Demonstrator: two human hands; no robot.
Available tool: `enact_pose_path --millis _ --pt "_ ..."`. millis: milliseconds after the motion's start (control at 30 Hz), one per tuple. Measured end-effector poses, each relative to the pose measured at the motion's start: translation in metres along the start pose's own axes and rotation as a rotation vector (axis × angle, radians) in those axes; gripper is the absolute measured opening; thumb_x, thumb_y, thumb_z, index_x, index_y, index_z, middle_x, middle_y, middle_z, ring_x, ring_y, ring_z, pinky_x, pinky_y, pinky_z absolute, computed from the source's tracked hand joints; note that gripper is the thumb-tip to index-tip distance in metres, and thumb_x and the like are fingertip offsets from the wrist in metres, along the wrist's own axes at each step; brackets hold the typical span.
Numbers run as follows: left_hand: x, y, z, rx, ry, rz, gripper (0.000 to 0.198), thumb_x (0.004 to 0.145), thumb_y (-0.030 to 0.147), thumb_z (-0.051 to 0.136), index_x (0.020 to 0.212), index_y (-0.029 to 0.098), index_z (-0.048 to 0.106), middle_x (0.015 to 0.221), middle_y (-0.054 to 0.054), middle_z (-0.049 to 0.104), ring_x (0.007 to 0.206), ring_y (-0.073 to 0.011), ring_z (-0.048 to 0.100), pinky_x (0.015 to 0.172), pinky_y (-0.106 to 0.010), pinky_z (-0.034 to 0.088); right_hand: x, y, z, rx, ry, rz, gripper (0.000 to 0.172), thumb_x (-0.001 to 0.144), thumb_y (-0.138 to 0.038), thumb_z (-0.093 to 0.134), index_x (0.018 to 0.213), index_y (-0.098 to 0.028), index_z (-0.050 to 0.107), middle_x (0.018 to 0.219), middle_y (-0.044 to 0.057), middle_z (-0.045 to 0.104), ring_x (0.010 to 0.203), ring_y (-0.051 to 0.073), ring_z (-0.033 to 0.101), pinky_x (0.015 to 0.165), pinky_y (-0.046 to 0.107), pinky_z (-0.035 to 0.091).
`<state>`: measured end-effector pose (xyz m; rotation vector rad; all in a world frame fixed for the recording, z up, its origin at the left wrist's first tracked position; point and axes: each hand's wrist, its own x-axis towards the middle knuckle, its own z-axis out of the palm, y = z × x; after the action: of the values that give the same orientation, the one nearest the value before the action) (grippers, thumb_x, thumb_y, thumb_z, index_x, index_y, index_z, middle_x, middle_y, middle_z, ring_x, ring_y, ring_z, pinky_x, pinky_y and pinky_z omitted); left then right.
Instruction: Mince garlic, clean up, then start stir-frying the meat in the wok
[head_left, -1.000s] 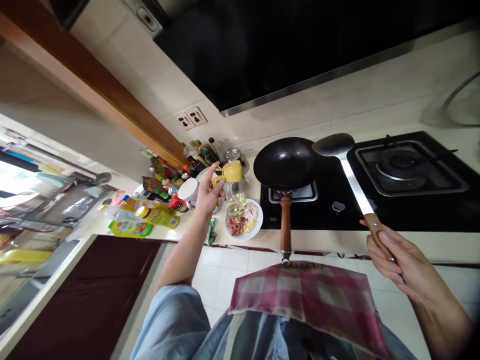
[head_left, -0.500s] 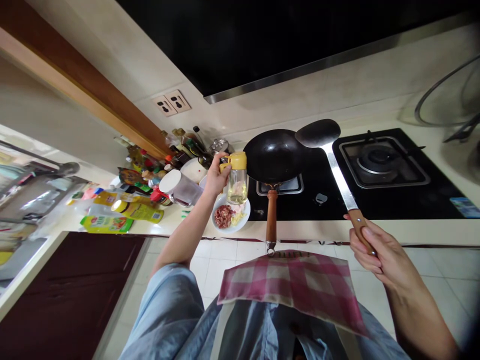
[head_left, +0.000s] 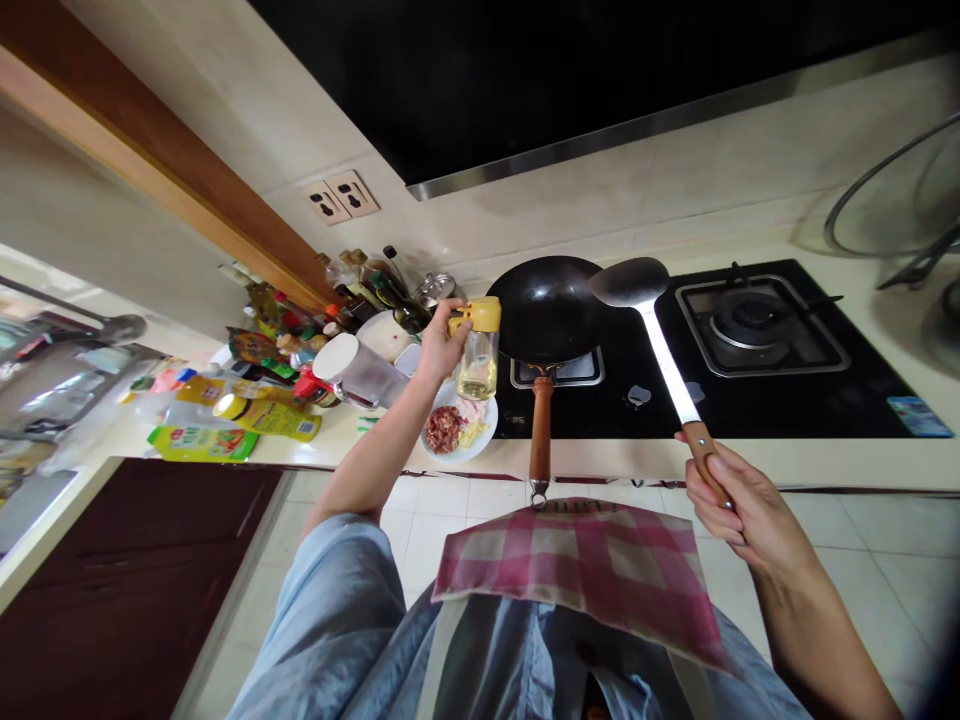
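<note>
My left hand [head_left: 444,341] is closed round the handle of a glass oil bottle [head_left: 478,362] with a yellow lid. The bottle is upright, with some pale yellow liquid low inside it, left of the wok. In my right hand [head_left: 739,500] is the wooden handle of a spatula [head_left: 666,345]. Its broad metal blade is raised at the wok's right edge. A black wok [head_left: 551,310] with a wooden handle rests on the left burner; its dark inside looks shiny. Below the bottle, a white plate [head_left: 487,430] bears chopped reddish meat and small pale and yellow pieces.
The right burner [head_left: 754,318] has a metal surround on the black glass hob [head_left: 862,410]. Several bottles, a lidded plastic jug [head_left: 360,370] and seasoning packs crowd the counter at left. A range hood [head_left: 600,70] overhangs the back. A pan lid [head_left: 900,200] stands at far right.
The spatula and my right hand have shifted slightly left. My left hand still holds the oil bottle near the same place. The whole view has moved a little.
</note>
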<state>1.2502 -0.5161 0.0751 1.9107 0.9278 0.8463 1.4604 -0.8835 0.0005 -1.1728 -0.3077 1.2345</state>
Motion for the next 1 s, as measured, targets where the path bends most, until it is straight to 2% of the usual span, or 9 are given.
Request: enact_pose_path --millis 133,267,467,700,800,1000 --pt "-0.003 0.0 -0.004 0.132 0.002 0.069 0.038 0.083 0.026 0.062 0.119 0.021 0.052 0.056 0.009 0.046 0.041 -0.007 0.038 0.047 -0.02 0.029 0.002 0.001 -0.001 0.009 -0.012 -0.014 0.036 0.088 -0.047 0.062 0.119 -0.028 0.058 0.06 -0.007 0.035 0.039 0.002 0.013 0.032 0.015 0.009" --pt "-0.005 -0.001 -0.008 0.279 0.02 0.096 0.034 0.083 0.023 0.059 0.116 0.021 0.056 0.058 0.008 0.046 0.045 -0.0082 0.038 0.053 -0.021 0.033 0.006 0.003 0.001 0.025 -0.019 0.0 0.041 0.087 -0.049 0.064 0.12 -0.027 0.058 0.059 -0.008 0.034 0.039 0.002 0.012 0.032 0.013 0.01" --pt "-0.008 -0.005 -0.009 0.288 0.039 0.053 0.026 0.084 0.024 0.057 0.11 0.021 0.058 0.056 0.008 0.044 0.046 -0.0099 0.038 0.054 -0.023 0.034 0.01 0.004 0.005 0.024 -0.036 0.035 0.041 0.086 -0.049 0.065 0.12 -0.027 0.057 0.059 -0.008 0.035 0.039 0.001 0.013 0.033 0.013 0.012" --pt "-0.01 0.002 -0.013 0.356 0.002 0.124 0.031 0.081 0.021 0.06 0.113 0.022 0.061 0.059 0.006 0.046 0.053 -0.0124 0.041 0.06 -0.024 0.037 0.008 0.001 0.009 0.008 -0.043 0.032 0.031 0.086 -0.047 0.065 0.109 -0.027 0.058 0.06 -0.008 0.036 0.039 0.002 0.015 0.033 0.012 0.013" --pt "-0.005 0.009 -0.012 0.428 0.003 0.123 0.027 0.082 0.02 0.06 0.109 0.02 0.062 0.062 0.004 0.05 0.058 -0.0132 0.045 0.065 -0.026 0.039 0.008 0.0 0.009 0.016 -0.045 0.038 0.029 0.086 -0.046 0.066 0.106 -0.027 0.059 0.06 -0.008 0.036 0.039 0.001 0.016 0.033 0.012 0.013" --pt "0.022 0.013 -0.012 0.444 0.081 0.185 0.023 0.083 0.022 0.063 0.106 0.019 0.062 0.072 0.001 0.056 0.067 -0.0148 0.051 0.076 -0.03 0.044 0.009 0.002 0.007 0.038 -0.065 0.027 0.037 0.087 -0.047 0.065 0.117 -0.027 0.058 0.059 -0.008 0.035 0.039 0.001 0.013 0.032 0.012 0.012"
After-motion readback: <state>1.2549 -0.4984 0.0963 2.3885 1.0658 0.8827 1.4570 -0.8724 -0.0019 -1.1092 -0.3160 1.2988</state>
